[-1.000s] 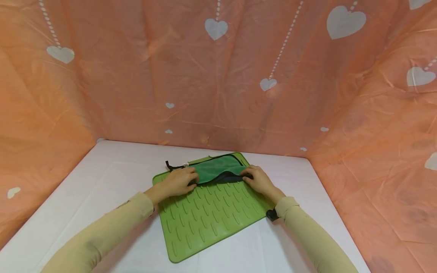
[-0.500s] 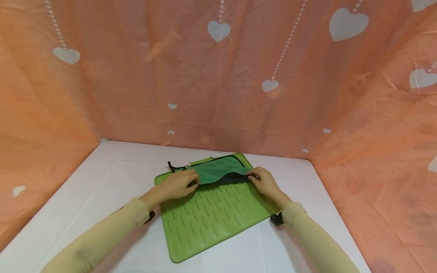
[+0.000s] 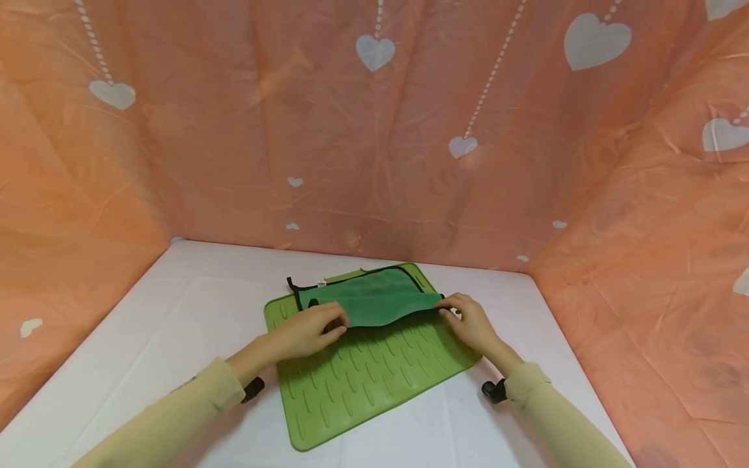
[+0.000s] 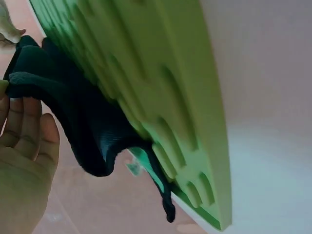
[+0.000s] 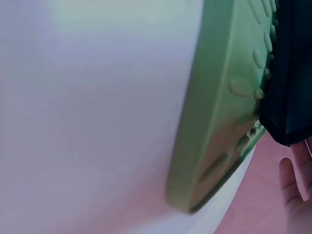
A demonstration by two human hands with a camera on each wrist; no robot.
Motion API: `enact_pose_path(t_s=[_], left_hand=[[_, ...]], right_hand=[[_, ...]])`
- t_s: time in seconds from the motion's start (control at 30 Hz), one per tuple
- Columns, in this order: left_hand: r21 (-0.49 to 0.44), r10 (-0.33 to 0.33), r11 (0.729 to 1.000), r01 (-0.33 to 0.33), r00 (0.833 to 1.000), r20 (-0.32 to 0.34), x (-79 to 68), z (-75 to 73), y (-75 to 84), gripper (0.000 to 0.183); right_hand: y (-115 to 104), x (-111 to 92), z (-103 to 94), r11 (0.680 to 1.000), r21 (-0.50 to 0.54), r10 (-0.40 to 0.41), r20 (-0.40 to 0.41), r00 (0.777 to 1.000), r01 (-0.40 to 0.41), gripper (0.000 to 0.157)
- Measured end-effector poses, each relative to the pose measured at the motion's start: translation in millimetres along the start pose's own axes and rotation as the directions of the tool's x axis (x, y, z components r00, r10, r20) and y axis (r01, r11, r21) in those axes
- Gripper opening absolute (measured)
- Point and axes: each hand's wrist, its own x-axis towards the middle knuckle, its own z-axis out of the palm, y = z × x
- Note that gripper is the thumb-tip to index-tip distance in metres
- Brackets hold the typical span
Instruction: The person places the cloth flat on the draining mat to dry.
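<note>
A green cloth [image 3: 374, 305] with black edging lies across the far part of a ribbed green mat [image 3: 351, 390]. My left hand [image 3: 307, 330] pinches the left part of its near edge, and my right hand [image 3: 470, 322] pinches the right corner of that edge. Between the hands the near edge is stretched and lifted off the mat. In the left wrist view the cloth's dark underside [image 4: 87, 117] hangs in a fold beside the ridges. A black loop [image 3: 290, 284] and a small white tag [image 3: 322, 283] show at its far left.
The mat sits at a slant on a white table [image 3: 193, 305]. Orange sheeting with white hearts [image 3: 351, 162] stands behind the table and along both sides. Dark wrist straps [image 3: 494, 391] show at the cuffs of the beige sleeves [image 3: 175, 416].
Both hands have come nearer to me, the right one also moving rightward. The cloth's near edge has come along, now straighter and hiding the dark underside seen earlier from above.
</note>
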Motion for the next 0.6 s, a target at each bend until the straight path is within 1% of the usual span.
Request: enact_pose_path(t_s=[0.17, 0.37, 0.6], left_hand=[[-0.088, -0.002, 0.996, 0.007, 0.999, 0.047, -5.0, 2.0, 13.8, 0.013], [-0.132, 0.04, 0.991, -0.027, 0.995, 0.092, -12.3, 8.4, 30.4, 0.011], [-0.181, 0.057, 0.983, -0.024, 0.982, 0.18, -21.4, 17.1, 43.8, 0.012]], right_hand=[[0.9, -11.0, -5.3, 1.0, -0.001, -0.022, -0.007, 1.0, 0.022, 0.015], [2.0, -26.9, -9.0, 0.999, -0.018, -0.043, -0.002, 0.999, 0.043, 0.016], [0.5, -44.4, -12.3, 0.996, -0.066, -0.065, 0.034, 0.997, 0.067, 0.019]])
